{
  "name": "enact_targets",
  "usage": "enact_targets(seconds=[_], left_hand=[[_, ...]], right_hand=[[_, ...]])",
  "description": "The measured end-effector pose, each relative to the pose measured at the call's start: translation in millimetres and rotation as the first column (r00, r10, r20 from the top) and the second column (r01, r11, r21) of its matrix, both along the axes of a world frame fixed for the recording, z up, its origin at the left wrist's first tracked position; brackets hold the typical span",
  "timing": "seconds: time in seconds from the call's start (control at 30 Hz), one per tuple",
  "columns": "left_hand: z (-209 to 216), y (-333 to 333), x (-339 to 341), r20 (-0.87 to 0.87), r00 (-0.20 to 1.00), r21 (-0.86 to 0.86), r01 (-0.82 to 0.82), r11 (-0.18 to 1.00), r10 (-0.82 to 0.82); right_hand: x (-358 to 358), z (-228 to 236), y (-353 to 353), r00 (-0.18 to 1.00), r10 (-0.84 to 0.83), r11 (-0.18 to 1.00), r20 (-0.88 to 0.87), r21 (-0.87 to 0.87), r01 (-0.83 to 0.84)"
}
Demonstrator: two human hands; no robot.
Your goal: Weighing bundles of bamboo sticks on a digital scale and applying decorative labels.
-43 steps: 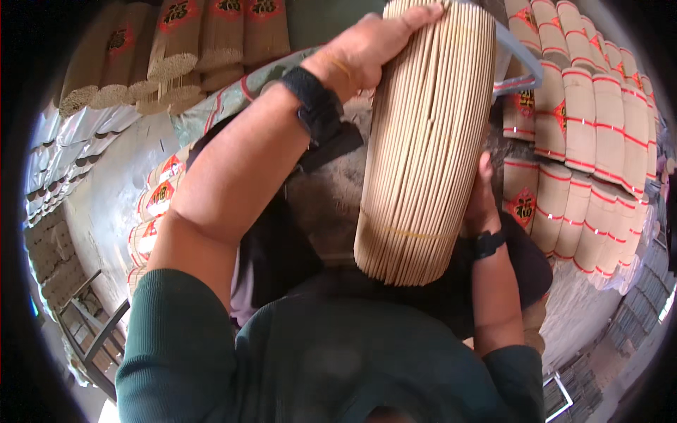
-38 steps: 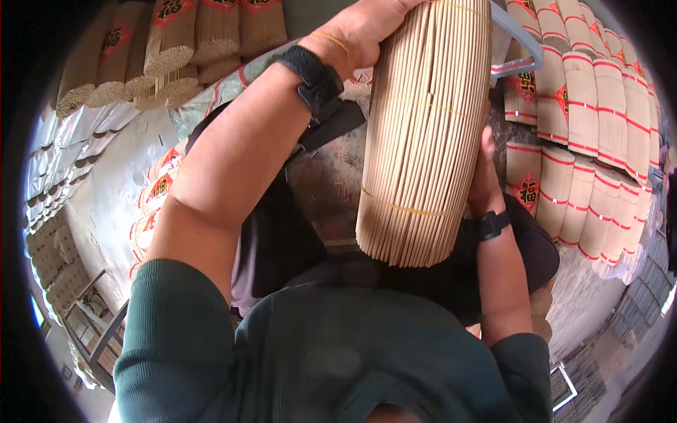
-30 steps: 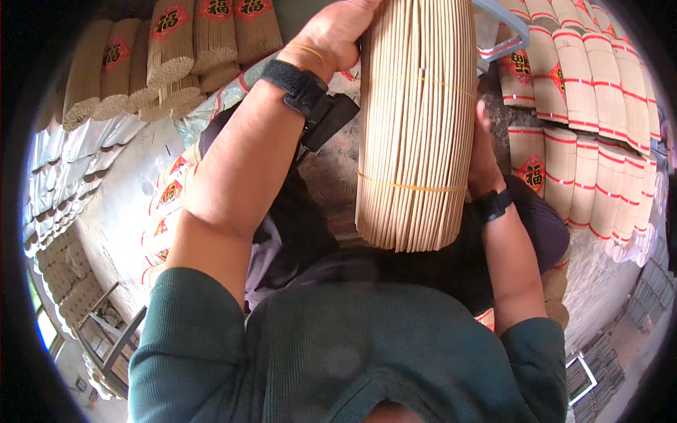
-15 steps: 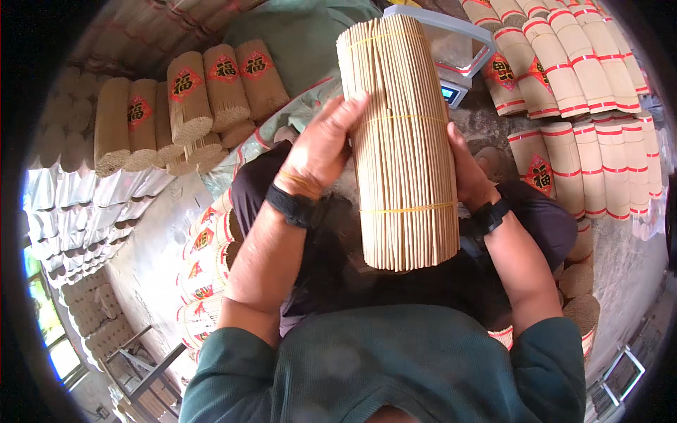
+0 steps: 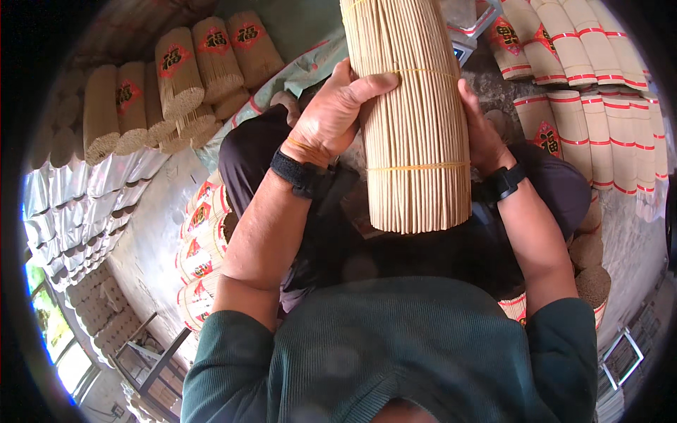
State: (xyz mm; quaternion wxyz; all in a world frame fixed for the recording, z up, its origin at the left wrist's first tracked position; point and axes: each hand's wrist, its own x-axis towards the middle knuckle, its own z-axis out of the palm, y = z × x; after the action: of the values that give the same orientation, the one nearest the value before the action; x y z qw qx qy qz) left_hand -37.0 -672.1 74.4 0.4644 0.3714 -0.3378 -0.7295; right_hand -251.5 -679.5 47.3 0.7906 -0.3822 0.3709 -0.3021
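A thick round bundle of pale thin sticks (image 5: 412, 113), tied with yellow bands, stands upright above my lap. My left hand (image 5: 331, 116) clasps its left side, fingers wrapped over the front. My right hand (image 5: 479, 123) presses against its right side. Both wrists wear black bands. The bundle's top runs out of the picture.
Finished stick bundles with red labels lie in rows at the upper left (image 5: 176, 77), the upper right (image 5: 585, 84) and beside my left leg (image 5: 201, 233). Silver-wrapped packs (image 5: 77, 204) are stacked at the left. A scale (image 5: 462, 46) sits behind the bundle. A metal frame (image 5: 144, 356) stands lower left.
My left hand slid from the bundle's top down to its side. The bundle swung from a tilt to upright between both hands, and my view shifted lower.
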Motion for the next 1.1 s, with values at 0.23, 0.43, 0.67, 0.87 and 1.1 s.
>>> enact_targets(seconds=[0.23, 0.43, 0.67, 0.87, 1.1], left_hand=[[8.5, 1.7, 0.3, -0.049, 0.999, -0.016, 0.021, 1.0, -0.022], [6.3, 1.3, 10.1, -0.159, 0.984, 0.075, -0.065, 0.995, 0.076], [-7.1, 3.2, 24.9, -0.215, 0.965, 0.053, -0.143, 0.988, 0.151], [-14.5, 8.4, 31.3, -0.302, 0.946, 0.055, -0.101, 0.993, 0.113], [-19.6, 7.1, 14.3, -0.199, 0.979, 0.073, -0.038, 0.997, 0.052]], right_hand=[[-2.6, -1.9, -6.5, 0.999, 0.03, 0.998, 0.034, 0.051, -0.031], [5.4, 7.7, -17.0, 1.0, -0.019, 0.988, 0.008, -0.154, 0.021], [2.2, 44.8, -27.8, 0.995, 0.003, 0.88, -0.097, -0.473, -0.049], [-0.4, 52.3, -21.7, 0.991, -0.012, 0.894, -0.13, -0.445, -0.047], [1.0, 10.4, -14.1, 0.986, 0.049, 0.997, 0.158, -0.059, -0.04]])
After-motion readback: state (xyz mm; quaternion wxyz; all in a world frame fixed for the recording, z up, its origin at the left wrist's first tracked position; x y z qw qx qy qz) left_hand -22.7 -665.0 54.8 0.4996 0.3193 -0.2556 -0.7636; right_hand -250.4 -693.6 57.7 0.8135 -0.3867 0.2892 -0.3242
